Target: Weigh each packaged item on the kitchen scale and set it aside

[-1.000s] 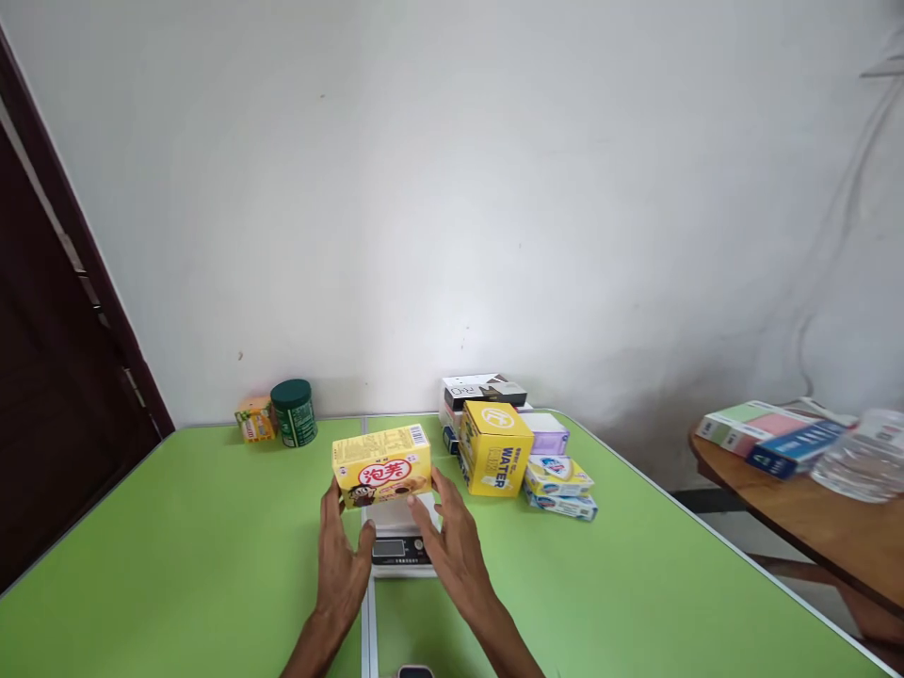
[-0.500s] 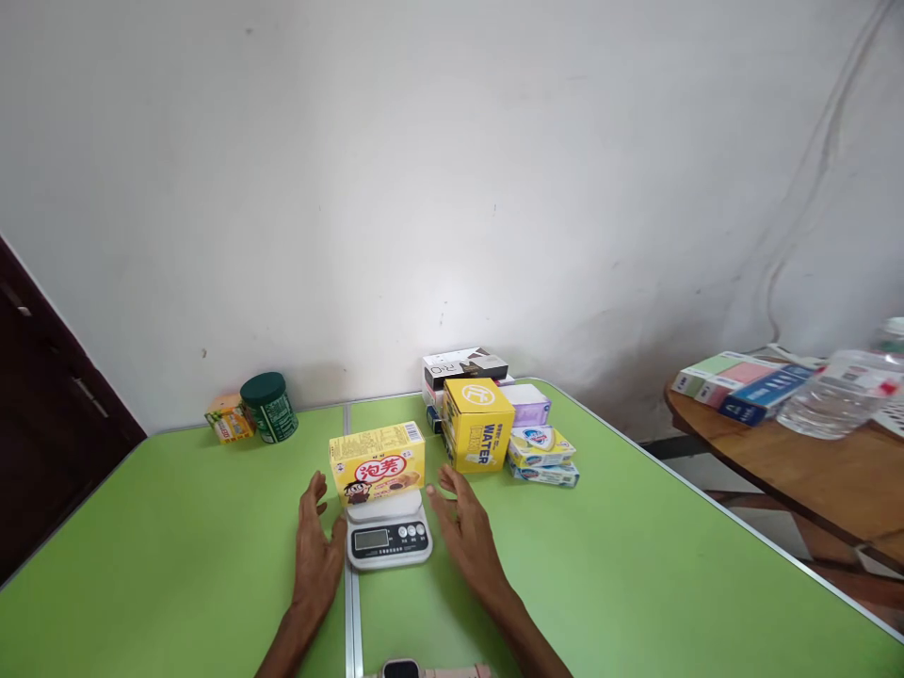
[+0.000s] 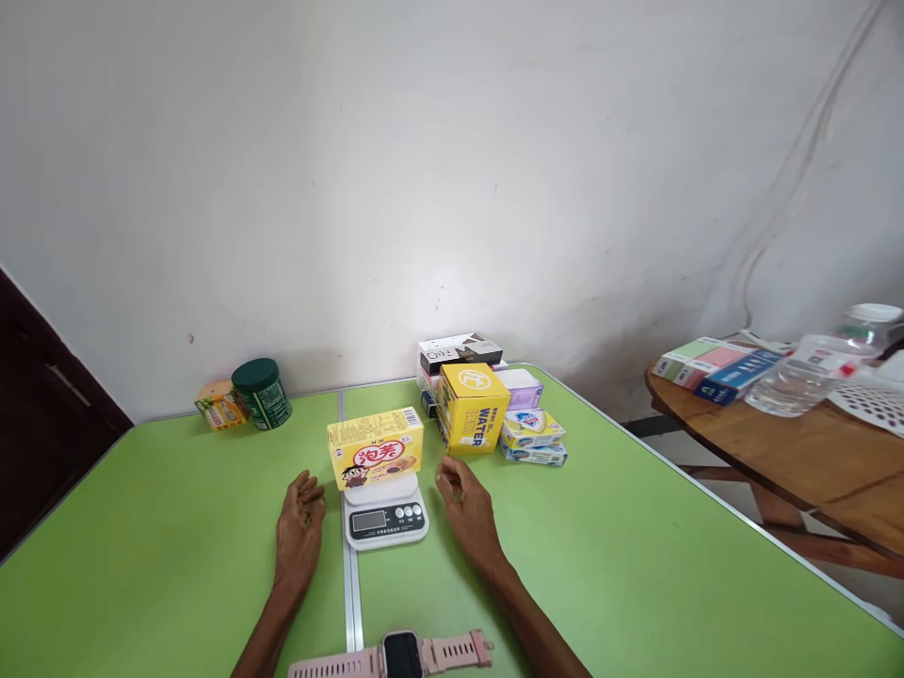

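Note:
A yellow snack box with red lettering stands on the platform of a white kitchen scale. The scale's display looks blank. To the left of the scale, my left hand rests near the table top, fingers loosely bent and holding nothing. My right hand is on the other side, its fingers slightly curled, also without anything in it. Neither hand touches the box or the scale. A smartwatch with a pink strap lies in front of the scale.
Behind my right hand stand a yellow cube box, stacked soap boxes, a purple box and a black-and-white box. A green canister and small orange box sit back left. A wooden table holds boxes and a bottle.
Both hands have drawn away from the yellow snack box, the left one outward to the left. Their fingers have relaxed and curled a little. The view has tilted, showing more of the watch.

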Available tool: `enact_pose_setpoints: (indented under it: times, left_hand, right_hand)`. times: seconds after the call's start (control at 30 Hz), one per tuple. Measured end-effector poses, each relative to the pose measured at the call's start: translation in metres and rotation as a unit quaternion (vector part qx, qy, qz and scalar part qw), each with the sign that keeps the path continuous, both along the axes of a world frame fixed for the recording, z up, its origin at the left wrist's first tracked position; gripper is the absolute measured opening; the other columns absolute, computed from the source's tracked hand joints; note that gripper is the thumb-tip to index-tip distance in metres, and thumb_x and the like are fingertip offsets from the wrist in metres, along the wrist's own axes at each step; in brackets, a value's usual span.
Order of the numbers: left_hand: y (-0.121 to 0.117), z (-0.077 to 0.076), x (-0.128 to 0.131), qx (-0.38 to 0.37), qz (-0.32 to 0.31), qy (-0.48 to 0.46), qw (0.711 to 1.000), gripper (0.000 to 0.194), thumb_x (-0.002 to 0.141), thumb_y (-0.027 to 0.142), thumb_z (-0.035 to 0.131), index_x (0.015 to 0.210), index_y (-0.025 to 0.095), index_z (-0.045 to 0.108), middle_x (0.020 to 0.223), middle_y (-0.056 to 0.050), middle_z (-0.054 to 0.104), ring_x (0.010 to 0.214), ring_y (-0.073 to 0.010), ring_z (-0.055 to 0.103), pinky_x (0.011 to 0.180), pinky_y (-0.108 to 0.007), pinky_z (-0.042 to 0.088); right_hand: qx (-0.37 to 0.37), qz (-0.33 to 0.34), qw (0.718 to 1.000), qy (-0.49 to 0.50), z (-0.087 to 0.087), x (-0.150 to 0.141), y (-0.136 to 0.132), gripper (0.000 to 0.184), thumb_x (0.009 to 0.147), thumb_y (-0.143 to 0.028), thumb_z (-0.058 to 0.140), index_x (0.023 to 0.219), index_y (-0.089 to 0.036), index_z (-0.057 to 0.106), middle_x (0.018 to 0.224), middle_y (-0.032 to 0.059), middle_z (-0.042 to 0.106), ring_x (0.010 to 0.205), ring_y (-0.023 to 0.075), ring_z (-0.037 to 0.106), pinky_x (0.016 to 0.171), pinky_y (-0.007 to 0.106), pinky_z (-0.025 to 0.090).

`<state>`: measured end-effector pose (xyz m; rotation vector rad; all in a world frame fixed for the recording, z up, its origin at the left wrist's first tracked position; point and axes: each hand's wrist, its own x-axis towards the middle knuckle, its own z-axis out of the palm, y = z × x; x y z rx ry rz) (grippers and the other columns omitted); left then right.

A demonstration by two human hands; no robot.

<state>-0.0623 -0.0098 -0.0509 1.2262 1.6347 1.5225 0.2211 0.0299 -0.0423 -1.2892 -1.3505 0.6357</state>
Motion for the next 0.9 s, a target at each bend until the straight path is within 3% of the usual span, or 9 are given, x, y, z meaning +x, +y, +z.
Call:
enact_pose_setpoints:
  times: [0.2,0.33,0.47,0.57,0.7,0.8,0.9]
  left_hand:
    - [-0.009,0.016,0.005,-0.004,0.012,0.042,0.999,0.070,0.092,0.060,0.061,0.147,0.019,0.048,0.148,-0.021,0.059,0.131,-0.0342,0.065,0.113,-0.057,0.052]
    - [-0.021,0.038,0.016,0.004,-0.003,0.100,0.995,0.077,0.100,0.064,0.048,0.163,0.024,0.033,0.170,-0.015,0.037,0.153,-0.0361,0.042,0.127,-0.059,0.033]
    - [-0.018,0.051,0.029,-0.001,-0.056,0.118,0.991,0.084,0.099,0.067,0.046,0.168,0.025,0.022,0.176,-0.011,0.023,0.162,-0.0343,0.025,0.133,-0.056,0.019]
    - [-0.009,0.057,0.037,0.003,-0.074,0.127,0.989,0.083,0.098,0.068,0.048,0.166,0.024,0.028,0.173,-0.012,0.032,0.161,-0.0332,0.028,0.133,-0.053,0.021]
    - [-0.003,0.069,0.045,0.009,-0.061,0.162,0.985,0.077,0.096,0.066,0.052,0.159,0.023,0.039,0.160,-0.014,0.050,0.148,-0.0343,0.048,0.127,-0.053,0.034]
    - [-0.007,0.084,0.062,0.031,-0.066,0.189,0.979,0.074,0.097,0.060,0.055,0.159,0.022,0.040,0.156,-0.015,0.054,0.139,-0.0338,0.056,0.121,-0.053,0.042]
    - [-0.014,0.095,0.096,0.063,-0.122,0.191,0.972,0.072,0.099,0.052,0.055,0.162,0.024,0.033,0.159,-0.014,0.050,0.142,-0.0320,0.054,0.120,-0.050,0.043]
  right_hand:
    - [-0.001,-0.001,1.000,0.028,0.004,-0.001,-0.002,0.040,0.091,-0.052,0.056,0.108,-0.019,0.072,0.108,0.0146,0.079,0.099,0.0306,0.075,0.089,0.045,0.060]
    - [0.034,0.010,0.999,0.027,0.011,-0.011,-0.010,0.047,0.099,-0.052,0.052,0.125,-0.017,0.070,0.130,0.0181,0.072,0.119,0.0309,0.070,0.097,0.045,0.059]
    - [0.073,0.036,0.997,0.010,0.016,-0.028,-0.017,0.053,0.103,-0.049,0.050,0.147,-0.020,0.059,0.147,0.0157,0.063,0.137,0.0297,0.059,0.110,0.049,0.053]
    - [0.089,0.050,0.995,0.006,0.020,-0.039,-0.018,0.055,0.104,-0.049,0.050,0.152,-0.023,0.055,0.149,0.0138,0.062,0.139,0.0293,0.056,0.117,0.050,0.048]
    - [0.101,0.046,0.994,0.014,0.028,-0.041,-0.019,0.056,0.102,-0.050,0.052,0.152,-0.024,0.056,0.144,0.0138,0.065,0.133,0.0302,0.061,0.113,0.050,0.051]
    - [0.099,0.023,0.994,0.027,0.039,-0.026,-0.023,0.058,0.101,-0.052,0.053,0.150,-0.022,0.057,0.143,0.0155,0.065,0.129,0.0313,0.063,0.106,0.049,0.055]
    - [0.081,-0.032,0.995,0.042,0.050,0.006,-0.032,0.059,0.101,-0.056,0.053,0.148,-0.021,0.059,0.145,0.0164,0.063,0.126,0.0312,0.064,0.101,0.049,0.058]
